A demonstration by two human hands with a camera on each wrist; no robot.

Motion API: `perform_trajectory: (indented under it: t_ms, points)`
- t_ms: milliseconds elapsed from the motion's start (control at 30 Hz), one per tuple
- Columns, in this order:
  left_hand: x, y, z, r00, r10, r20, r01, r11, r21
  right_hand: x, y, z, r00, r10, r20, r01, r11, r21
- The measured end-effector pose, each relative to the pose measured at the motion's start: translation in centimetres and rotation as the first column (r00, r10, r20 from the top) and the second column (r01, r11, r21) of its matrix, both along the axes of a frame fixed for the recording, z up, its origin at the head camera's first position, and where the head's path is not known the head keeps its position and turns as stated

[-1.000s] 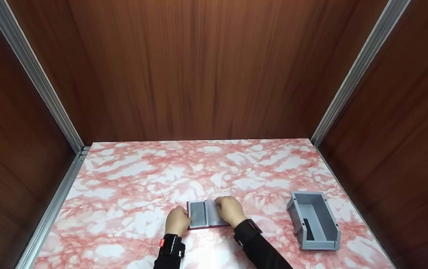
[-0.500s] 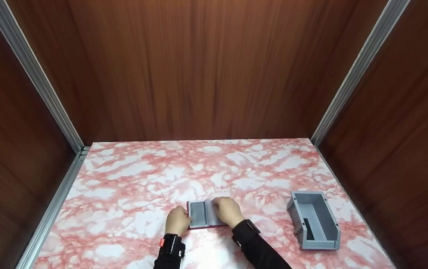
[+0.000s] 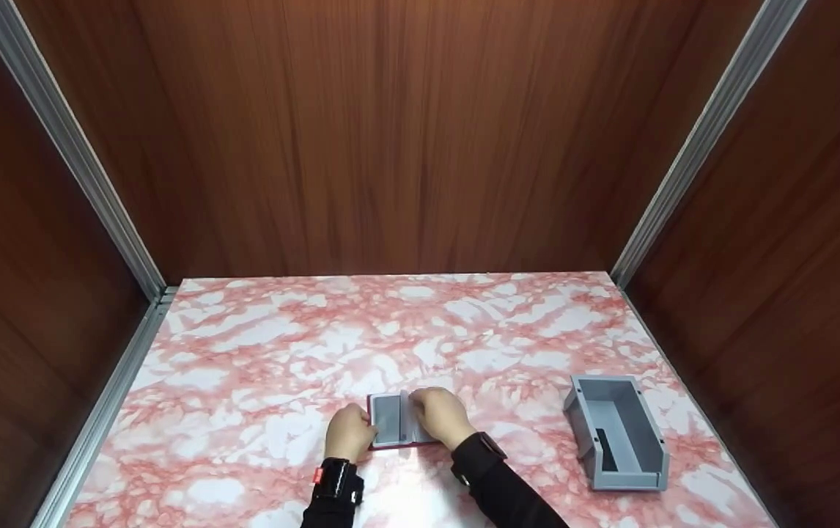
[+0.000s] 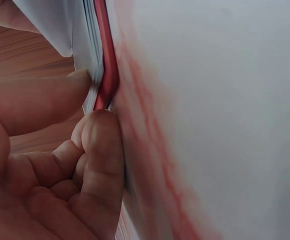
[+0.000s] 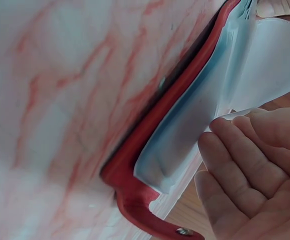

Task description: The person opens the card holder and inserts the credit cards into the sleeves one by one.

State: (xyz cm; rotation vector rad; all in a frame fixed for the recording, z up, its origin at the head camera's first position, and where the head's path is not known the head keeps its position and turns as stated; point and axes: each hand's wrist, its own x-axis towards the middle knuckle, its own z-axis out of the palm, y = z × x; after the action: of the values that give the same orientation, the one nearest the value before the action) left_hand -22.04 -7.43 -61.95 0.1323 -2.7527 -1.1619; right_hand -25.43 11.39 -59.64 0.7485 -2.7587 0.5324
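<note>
An opened red card holder (image 3: 388, 421) with clear plastic sleeves lies on the table in front of me. My left hand (image 3: 347, 433) pinches its left edge; in the left wrist view the thumb lies on the sleeves and a finger is under the red cover (image 4: 107, 60). My right hand (image 3: 444, 418) pinches one clear sleeve (image 5: 272, 62) between thumb and fingers, and that sleeve stands raised and bent from the spine. More sleeves stay down on the right half of the cover. A red strap (image 5: 142, 212) with a metal snap (image 5: 184, 231) sticks out from the cover.
A grey plastic bin (image 3: 629, 481) stands to the right on the pink-and-white marbled table (image 3: 266, 330), with a black strip (image 3: 605, 449) inside it. Brown wood-grain panels (image 3: 376, 147) with metal corner rails (image 3: 706, 139) enclose the table's back and sides.
My right hand has moved a little left, carrying the raised sleeve toward the left half of the card holder. My left hand and the bin have stayed put.
</note>
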Motion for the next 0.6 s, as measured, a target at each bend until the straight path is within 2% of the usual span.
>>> perform_trajectory:
  t_ms: [600]
  points:
    - [-0.12, -0.05, -0.18, 1.0, -0.001, 0.009, 0.001, 1.0, -0.006, 0.12, -1.04, -0.64, 0.995, 0.085, -0.059, -0.087, 0.996, -0.034]
